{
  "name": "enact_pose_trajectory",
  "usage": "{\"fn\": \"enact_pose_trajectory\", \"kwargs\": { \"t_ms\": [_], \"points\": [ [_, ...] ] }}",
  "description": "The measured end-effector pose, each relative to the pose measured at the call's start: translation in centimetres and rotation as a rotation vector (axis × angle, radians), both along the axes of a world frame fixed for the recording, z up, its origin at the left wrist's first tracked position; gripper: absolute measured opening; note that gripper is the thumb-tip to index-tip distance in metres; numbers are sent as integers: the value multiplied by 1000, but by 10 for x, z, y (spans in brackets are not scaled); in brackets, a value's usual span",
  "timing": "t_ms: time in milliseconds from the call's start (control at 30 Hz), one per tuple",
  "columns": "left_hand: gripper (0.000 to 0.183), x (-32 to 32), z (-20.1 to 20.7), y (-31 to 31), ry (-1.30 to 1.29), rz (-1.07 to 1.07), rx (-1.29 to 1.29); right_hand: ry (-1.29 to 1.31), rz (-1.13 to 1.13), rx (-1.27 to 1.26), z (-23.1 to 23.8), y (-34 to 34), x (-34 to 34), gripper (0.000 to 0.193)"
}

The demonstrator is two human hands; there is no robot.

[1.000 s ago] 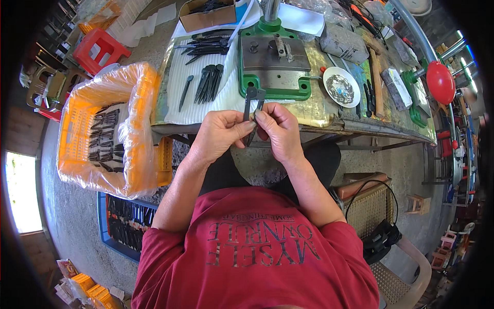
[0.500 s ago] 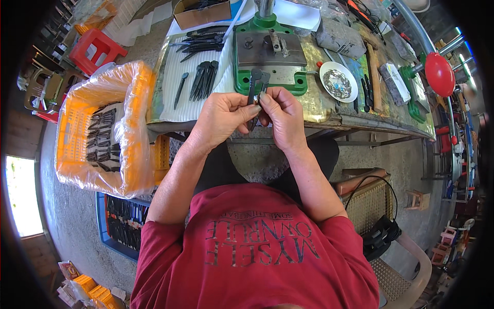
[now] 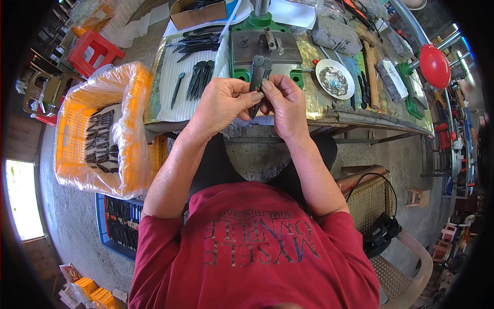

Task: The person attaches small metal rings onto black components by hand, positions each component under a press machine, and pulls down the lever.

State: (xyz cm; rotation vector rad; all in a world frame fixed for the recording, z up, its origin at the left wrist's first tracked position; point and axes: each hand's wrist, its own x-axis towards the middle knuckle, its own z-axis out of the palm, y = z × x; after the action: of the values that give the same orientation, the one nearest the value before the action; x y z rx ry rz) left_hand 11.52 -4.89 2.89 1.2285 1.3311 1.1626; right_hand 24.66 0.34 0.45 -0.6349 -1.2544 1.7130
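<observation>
Up in front of the bench's near edge, my left hand (image 3: 222, 104) and my right hand (image 3: 286, 105) hold a black two-legged tool (image 3: 257, 72) between them. It has a rounded head at the top and narrow legs that point down. My left thumb and fingers pinch one leg, while my right thumb and fingers close on the other side. My fingers cover part of both legs. Just behind the tool stands a green-based bench press (image 3: 267, 51) with a steel plate. Similar slim black pieces (image 3: 199, 80) lie on white ribbed sheeting left of my hands.
To the left, a plastic-lined orange crate (image 3: 131, 129) holds several black pieces. A white bowl (image 3: 346, 87) of small metal parts sits right of the press, near a hammer (image 3: 371, 77) and a grey block (image 3: 335, 36). A red-knobbed lever (image 3: 435, 67) rises at the right.
Both hands and the tool have risen slightly, and its legs look closer together. My grip stays on it. The whole view has shifted a little.
</observation>
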Motion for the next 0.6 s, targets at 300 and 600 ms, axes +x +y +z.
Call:
{"fn": "enact_pose_trajectory", "kwargs": {
  "t_ms": [300, 600],
  "points": [
    [20, 1, 7, 6, 53, 5, 1, 16, -22, 1, 7, 5, 1, 14],
    [21, 2, 6, 9, 47, -3, 9, 27, -24, -2, 7, 6, 2, 13]
  ]
}}
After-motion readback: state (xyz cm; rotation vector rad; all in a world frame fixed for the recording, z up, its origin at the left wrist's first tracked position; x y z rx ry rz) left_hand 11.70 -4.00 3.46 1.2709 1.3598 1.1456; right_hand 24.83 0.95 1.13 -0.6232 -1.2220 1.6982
